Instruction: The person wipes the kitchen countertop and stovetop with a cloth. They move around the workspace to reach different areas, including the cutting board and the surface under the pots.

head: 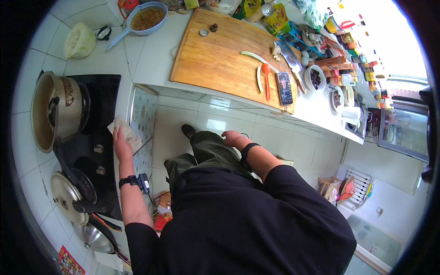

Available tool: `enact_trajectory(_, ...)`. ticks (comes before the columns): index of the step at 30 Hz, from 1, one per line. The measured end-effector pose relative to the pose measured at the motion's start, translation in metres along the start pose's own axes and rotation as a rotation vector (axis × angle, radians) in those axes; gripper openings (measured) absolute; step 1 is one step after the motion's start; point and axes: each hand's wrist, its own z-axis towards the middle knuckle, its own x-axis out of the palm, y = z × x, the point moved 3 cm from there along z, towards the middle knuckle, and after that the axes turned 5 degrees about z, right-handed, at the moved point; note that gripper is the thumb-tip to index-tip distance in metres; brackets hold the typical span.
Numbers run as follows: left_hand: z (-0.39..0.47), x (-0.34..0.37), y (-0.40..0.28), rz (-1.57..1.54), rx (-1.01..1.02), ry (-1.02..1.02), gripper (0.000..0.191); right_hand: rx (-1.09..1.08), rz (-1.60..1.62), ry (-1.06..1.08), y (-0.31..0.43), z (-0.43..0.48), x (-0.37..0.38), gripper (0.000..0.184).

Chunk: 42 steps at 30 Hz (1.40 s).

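My left hand (122, 144) lies on a pale cloth (128, 134) at the edge of the black glass stove top (103, 120); whether the fingers grip it or press it flat is hard to tell. My right hand (232, 138) hangs beside my thigh, fingers loosely curled, with nothing seen in it. On the stove stands a large metal pot (65, 106) with a long dark handle. A wooden cutting board (220, 44) on the counter bears a smartphone (284, 88), an orange spoon (266, 80), pale green stalks (259, 79) and a small open bottle.
A cleaver (290, 62) rests at the board's right edge, near a white bowl (314, 78) of dark pieces. A blue strainer (146, 19) and a cut winter melon (79, 40) are at the back left. A pot lid (67, 197) leans by the stove. Condiment bottles crowd the window side.
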Motion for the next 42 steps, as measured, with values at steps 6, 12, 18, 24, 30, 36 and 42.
enact_trajectory(6,-0.058,-0.015,0.027,-0.019,-0.067,0.033,0.063,-0.037,-0.045,0.017,0.017,0.005,0.003,0.043)
enact_trajectory(12,-0.15,-0.033,0.078,-0.007,-0.22,0.051,0.065,-0.132,-0.148,0.039,0.062,0.009,0.018,0.042)
enact_trajectory(18,-0.245,-0.039,0.137,-0.03,-0.341,0.004,0.065,-0.245,-0.246,0.083,0.108,0.006,0.04,0.04)
enact_trajectory(24,-0.313,-0.038,0.189,-0.095,-0.353,-0.046,0.064,-0.273,-0.265,0.16,0.15,-0.003,0.082,0.039)
enact_trajectory(30,-0.384,-0.026,0.255,-0.325,-0.591,-0.033,0.051,-0.273,-0.242,0.099,0.142,-0.009,0.101,0.035)
enact_trajectory(36,-0.468,-0.019,0.326,-0.184,-0.863,0.183,0.045,-0.213,-0.249,0.13,0.104,-0.009,0.081,0.034)
enact_trajectory(42,-0.471,-0.016,0.291,-0.115,-1.039,0.167,0.048,-0.07,-0.128,0.128,0.074,-0.014,0.046,0.04)
